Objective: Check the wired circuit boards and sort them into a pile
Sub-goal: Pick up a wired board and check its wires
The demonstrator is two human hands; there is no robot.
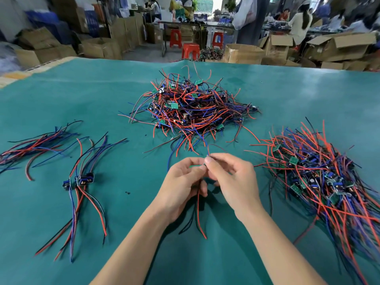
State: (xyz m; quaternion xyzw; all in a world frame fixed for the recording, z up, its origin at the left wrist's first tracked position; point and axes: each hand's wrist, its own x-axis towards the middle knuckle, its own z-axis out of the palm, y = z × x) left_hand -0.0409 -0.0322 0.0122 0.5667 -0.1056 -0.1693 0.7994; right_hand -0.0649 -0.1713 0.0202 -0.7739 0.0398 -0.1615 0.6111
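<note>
Holding one wired circuit board (pixel 197 166) between both hands above the green mat (pixel 82 99), I pinch its left side with my left hand (pixel 182 183) and its right end with my right hand (pixel 232 177). Only a thin green edge of the board shows between my fingertips; the rest is hidden by my fingers. A red lead (pixel 199 214) and a black lead hang down from the board between my wrists to the mat, and a short wire loop rises above my right thumb.

Directly beyond my hands lies the central heap of wired boards (pixel 191 105), a tangle of red, blue and black leads. To my right, a second large heap (pixel 320 177) spreads toward the mat edge. To my left, a small group of boards (pixel 82 179) lies with leads fanned out, and farther left a loose wire bundle (pixel 35 145). Cardboard boxes (pixel 341 46) and red stools (pixel 190 50) stand past the table.
</note>
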